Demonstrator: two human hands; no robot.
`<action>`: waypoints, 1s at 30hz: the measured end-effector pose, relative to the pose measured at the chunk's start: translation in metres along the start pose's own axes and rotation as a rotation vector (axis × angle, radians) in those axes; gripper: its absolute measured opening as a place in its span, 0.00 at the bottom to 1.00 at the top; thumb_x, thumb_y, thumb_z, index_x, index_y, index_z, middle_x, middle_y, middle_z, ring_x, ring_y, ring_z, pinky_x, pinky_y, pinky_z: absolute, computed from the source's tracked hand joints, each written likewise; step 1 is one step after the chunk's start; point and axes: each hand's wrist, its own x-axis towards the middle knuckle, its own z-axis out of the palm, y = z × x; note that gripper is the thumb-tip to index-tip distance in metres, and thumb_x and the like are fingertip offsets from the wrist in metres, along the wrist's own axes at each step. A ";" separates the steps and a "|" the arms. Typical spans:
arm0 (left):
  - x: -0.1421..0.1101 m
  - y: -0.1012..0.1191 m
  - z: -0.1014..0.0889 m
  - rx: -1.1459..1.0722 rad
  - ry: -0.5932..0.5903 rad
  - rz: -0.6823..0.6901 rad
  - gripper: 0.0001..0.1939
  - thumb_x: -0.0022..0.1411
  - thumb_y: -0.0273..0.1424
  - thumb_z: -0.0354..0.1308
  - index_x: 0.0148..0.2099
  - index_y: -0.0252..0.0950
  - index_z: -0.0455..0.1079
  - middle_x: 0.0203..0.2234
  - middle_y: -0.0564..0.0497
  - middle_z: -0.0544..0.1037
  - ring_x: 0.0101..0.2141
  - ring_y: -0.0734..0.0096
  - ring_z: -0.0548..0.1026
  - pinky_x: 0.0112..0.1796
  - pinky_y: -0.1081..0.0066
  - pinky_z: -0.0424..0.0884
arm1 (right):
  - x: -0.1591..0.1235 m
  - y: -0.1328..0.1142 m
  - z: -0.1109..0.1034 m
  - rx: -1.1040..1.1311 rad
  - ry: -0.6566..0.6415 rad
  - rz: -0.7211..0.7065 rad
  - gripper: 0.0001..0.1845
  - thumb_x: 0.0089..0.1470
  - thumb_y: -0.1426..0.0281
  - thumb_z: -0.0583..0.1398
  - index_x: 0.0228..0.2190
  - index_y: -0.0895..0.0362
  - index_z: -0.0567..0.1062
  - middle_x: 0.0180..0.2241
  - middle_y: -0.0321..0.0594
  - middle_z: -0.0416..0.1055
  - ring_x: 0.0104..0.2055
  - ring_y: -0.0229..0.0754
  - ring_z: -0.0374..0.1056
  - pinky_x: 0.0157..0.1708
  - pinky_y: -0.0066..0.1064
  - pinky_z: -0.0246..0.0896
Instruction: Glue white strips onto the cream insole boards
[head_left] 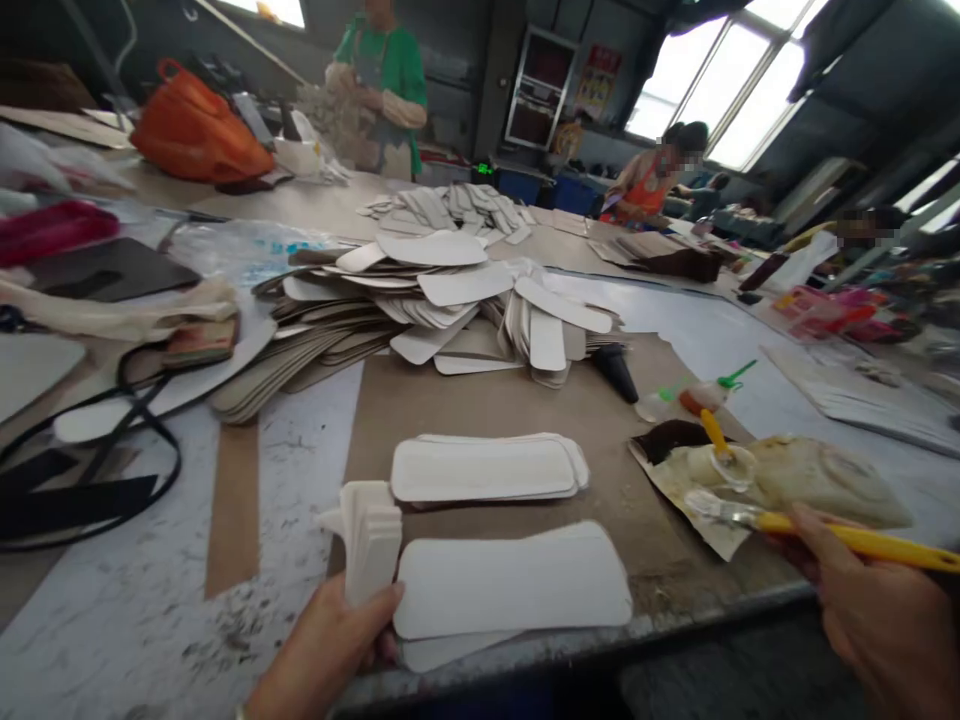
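our left hand (322, 640) pinches a fan of white strips (371, 540) between thumb and fingers, by the near edge of the table (150, 640). our right hand (870, 595) has its fingers curled round the yellow handle of a brush (862, 541), near the right part of that edge.

a front stack (517, 585) of wide white pieces lies at the near edge, and a back stack (484, 470) sits just behind it. we think we are partway — the fan and two stacks are set out neatly, but the big heap (457, 285) nearer the far edge looks like plenty left. we cannot tell which pieces have anything brushed on.

the brush tip is at a stained plastic holder (825, 480), with pale, gooey-looking stuff and another yellow stick (716, 432) at its open end. a clear little bag (654, 405) behind it seems to have something green and red in it. toward the far left corner sits an orange bag (199, 130) — we can't see what is inside.
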 end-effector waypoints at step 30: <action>0.004 0.000 -0.011 0.010 -0.202 0.007 0.13 0.45 0.34 0.52 0.22 0.30 0.71 0.12 0.49 0.72 0.16 0.72 0.65 0.22 0.72 0.62 | -0.206 -0.077 0.111 0.191 -0.506 -0.035 0.13 0.48 0.58 0.59 0.27 0.56 0.71 0.22 0.36 0.69 0.25 0.40 0.66 0.25 0.28 0.61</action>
